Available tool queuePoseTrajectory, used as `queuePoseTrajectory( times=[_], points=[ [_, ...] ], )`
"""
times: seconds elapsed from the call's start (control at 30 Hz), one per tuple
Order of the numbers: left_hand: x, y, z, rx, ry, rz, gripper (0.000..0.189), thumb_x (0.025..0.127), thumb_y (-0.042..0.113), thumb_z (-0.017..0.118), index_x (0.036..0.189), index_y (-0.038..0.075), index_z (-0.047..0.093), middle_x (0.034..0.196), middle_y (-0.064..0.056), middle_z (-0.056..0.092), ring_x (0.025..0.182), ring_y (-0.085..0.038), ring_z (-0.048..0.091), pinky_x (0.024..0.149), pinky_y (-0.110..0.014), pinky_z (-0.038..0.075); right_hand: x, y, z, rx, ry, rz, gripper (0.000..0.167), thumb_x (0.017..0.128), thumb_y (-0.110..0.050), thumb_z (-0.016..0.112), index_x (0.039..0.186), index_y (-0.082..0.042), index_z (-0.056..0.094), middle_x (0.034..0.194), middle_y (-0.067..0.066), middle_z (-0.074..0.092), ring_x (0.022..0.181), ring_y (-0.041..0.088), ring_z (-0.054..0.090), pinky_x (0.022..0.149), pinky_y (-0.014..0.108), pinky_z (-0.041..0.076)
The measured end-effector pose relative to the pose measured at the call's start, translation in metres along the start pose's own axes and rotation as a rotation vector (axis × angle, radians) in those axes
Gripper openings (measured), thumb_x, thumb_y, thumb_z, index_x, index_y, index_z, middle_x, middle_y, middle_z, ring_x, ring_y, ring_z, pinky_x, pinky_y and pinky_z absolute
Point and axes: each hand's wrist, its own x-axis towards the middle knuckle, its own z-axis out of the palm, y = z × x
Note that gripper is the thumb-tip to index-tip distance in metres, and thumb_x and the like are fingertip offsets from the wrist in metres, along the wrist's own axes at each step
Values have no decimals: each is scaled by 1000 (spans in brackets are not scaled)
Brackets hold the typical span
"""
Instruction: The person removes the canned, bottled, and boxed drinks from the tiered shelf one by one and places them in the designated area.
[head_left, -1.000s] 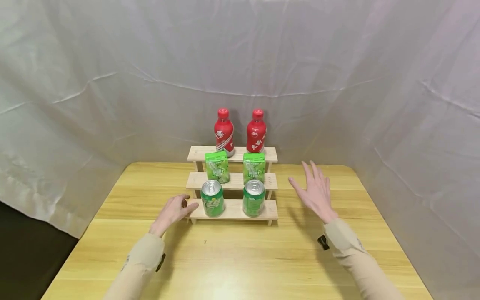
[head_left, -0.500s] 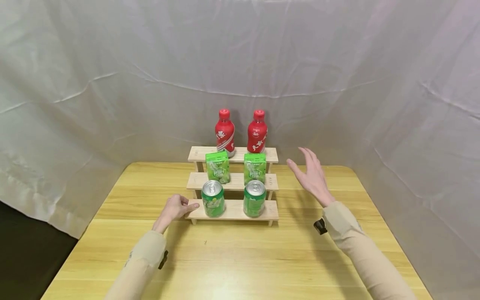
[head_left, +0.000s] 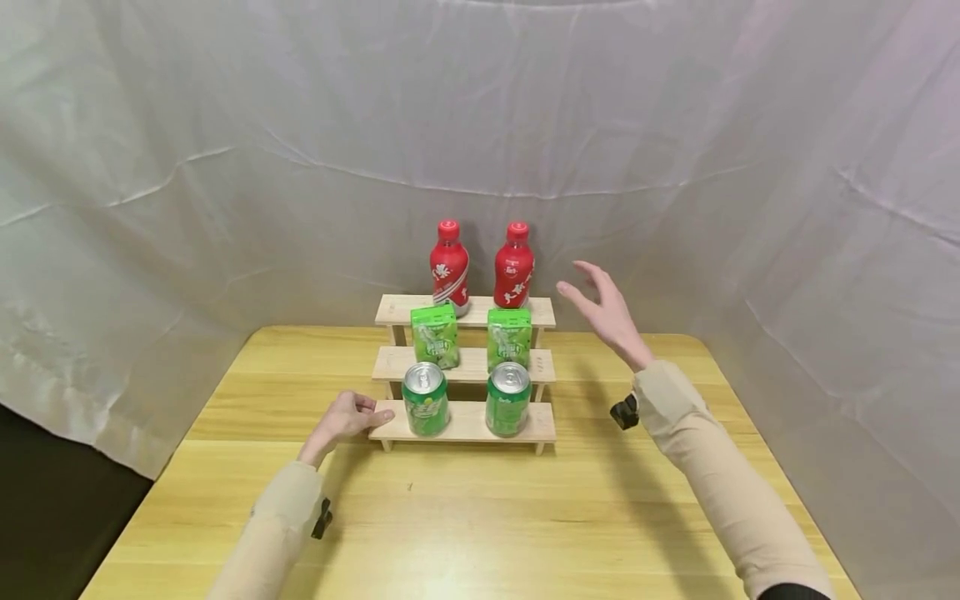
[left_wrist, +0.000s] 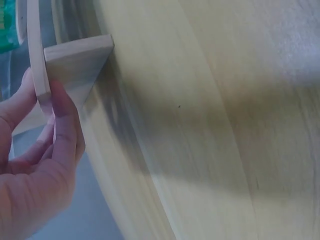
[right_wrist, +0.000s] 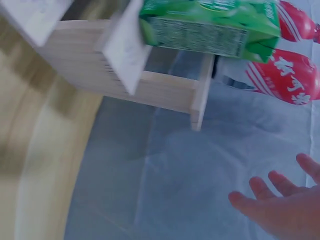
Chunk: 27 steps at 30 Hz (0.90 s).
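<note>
My left hand (head_left: 347, 417) pinches the left end of the lowest step of a three-step wooden display rack (head_left: 467, 422). In the left wrist view, thumb and fingers grip the board's end from both faces. My right hand (head_left: 606, 312) is in the air right of the top step, fingers spread and holding nothing. It is nearest the right red bottle (head_left: 513, 271); a gap shows between them. Another red bottle (head_left: 449, 271) stands left on that step. Two green drink cartons, a left one (head_left: 435, 340) and a right one (head_left: 508, 342), occupy the middle step.
On the lowest step stand two green soda cans, a left one (head_left: 425, 404) and a right one (head_left: 507, 404). The rack rests on a wood-grain table (head_left: 465, 517). Pale grey cloth (head_left: 337, 208) hangs behind and along the sides.
My right hand has moved up and leftward, from above the table's right part to near the right bottle. My left hand has closed onto the lowest step's end, staying nearly in place.
</note>
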Motion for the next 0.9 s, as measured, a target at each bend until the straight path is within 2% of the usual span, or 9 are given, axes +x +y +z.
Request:
queuePoseTrajectory(
  times=[0.1,0.27,0.43,0.7,0.9],
  points=[
    [0,0,-4,-27,-38,-14,58,92,21,74,128,-19,51,109,-27,66,94,-27,65,82,-34,58,10,-8,0,35,-15,-7,72,97,-48,61,155,-12,37,162,16,35,146,42,35,121,59,32],
    [-1,0,-5,-72,-63,-33,59,92,19,74,130,-19,50,109,-25,67,91,-22,66,80,-31,59,25,-20,1,82,-63,-28,70,96,-41,65,153,-10,39,161,18,37,146,44,37,121,59,33],
    [0,-2,-5,-93,-67,-56,60,92,19,74,131,-18,49,113,-26,66,95,-23,66,83,-32,59,38,-32,5,140,-108,-33,67,97,-31,65,153,-7,38,159,20,39,147,42,36,122,58,31],
    [2,-3,-5,-86,-72,-51,64,91,23,75,133,-17,48,118,-29,64,102,-29,66,90,-39,60,57,-51,21,273,-149,-23,59,97,-32,65,148,-10,46,152,14,50,143,31,45,120,50,38],
    [4,-9,-2,-112,-62,-43,65,91,22,76,133,-18,48,118,-30,64,102,-28,66,89,-37,60,64,-60,29,310,-194,-8,54,99,-31,63,145,-7,47,148,17,53,138,30,49,119,48,40]
  ],
)
